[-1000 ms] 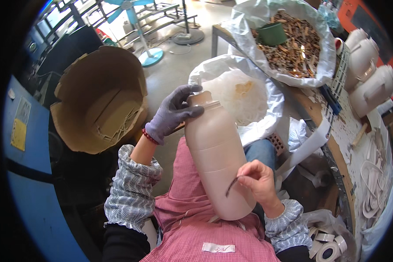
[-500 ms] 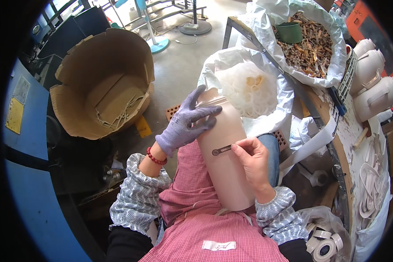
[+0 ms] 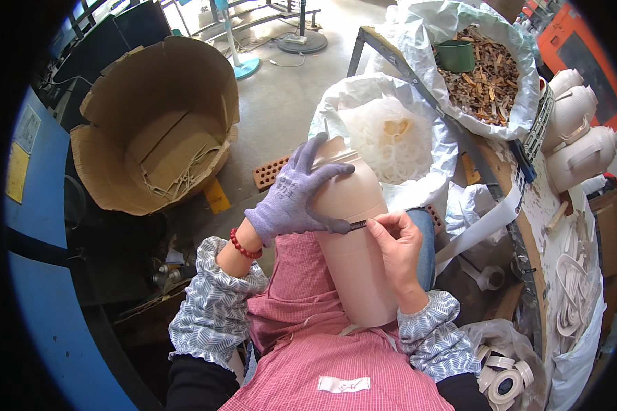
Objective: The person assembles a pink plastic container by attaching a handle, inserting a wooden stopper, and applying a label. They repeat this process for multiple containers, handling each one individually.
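A pale pink, bottle-shaped plastic body (image 3: 360,277) lies tilted across my lap on a pink checked apron, its threaded neck pointing away from me. My left hand (image 3: 291,195), in a purple-grey glove, curls around the neck and shoulder. Its thumb presses the left end of a small dark label strip (image 3: 358,225) against the body. The bare right hand (image 3: 399,250) pinches the strip's right end between thumb and forefinger, its other fingers resting along the body's right side. The glove's thumb hides the round end of the strip.
Far left stands a cut-down cardboard drum (image 3: 151,130) with thin scraps inside. Ahead is a white bag of translucent rings (image 3: 394,147). A bag of brown chips (image 3: 483,82) holds a green cup (image 3: 455,56). Pale jug bodies (image 3: 583,157) and looped white strips (image 3: 574,294) are on the right bench.
My left hand has shifted so that its thumb now lies on the label strip's left end, covering it. The right hand still pinches the other end, slightly higher on the body.
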Demonstrator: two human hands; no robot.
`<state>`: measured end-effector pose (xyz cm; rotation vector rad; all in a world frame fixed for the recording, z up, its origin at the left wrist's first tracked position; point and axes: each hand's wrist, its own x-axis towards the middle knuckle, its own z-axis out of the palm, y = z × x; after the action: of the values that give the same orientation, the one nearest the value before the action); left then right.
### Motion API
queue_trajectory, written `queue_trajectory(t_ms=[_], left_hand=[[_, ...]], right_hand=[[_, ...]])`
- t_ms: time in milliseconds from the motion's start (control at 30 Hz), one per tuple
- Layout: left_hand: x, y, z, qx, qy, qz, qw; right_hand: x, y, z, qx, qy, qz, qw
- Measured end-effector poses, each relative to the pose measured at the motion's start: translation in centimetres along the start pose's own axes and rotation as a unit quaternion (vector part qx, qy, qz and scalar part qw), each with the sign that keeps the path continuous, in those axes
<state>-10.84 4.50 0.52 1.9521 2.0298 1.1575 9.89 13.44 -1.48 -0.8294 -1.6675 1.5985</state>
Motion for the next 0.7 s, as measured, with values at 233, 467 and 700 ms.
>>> queue_trajectory(t_ms=[233, 467, 700], left_hand=[[1.5, 1.6, -2.0, -0.248, -0.042, -0.099, 0.963], [2.0, 3.5, -2.1, -0.403, 0.011, -0.222, 0.888], [-0.4, 5.8, -3.1, -0.479, 0.097, -0.181, 0.853]], right_hand=[[-0.3, -1.7, 0.7, -0.268, 0.004, -0.210, 0.940], [1.0, 0.7, -1.7, -0.229, -0.037, -0.213, 0.949], [5.5, 7.1, -5.1, 0.043, -0.121, 0.107, 0.986]])
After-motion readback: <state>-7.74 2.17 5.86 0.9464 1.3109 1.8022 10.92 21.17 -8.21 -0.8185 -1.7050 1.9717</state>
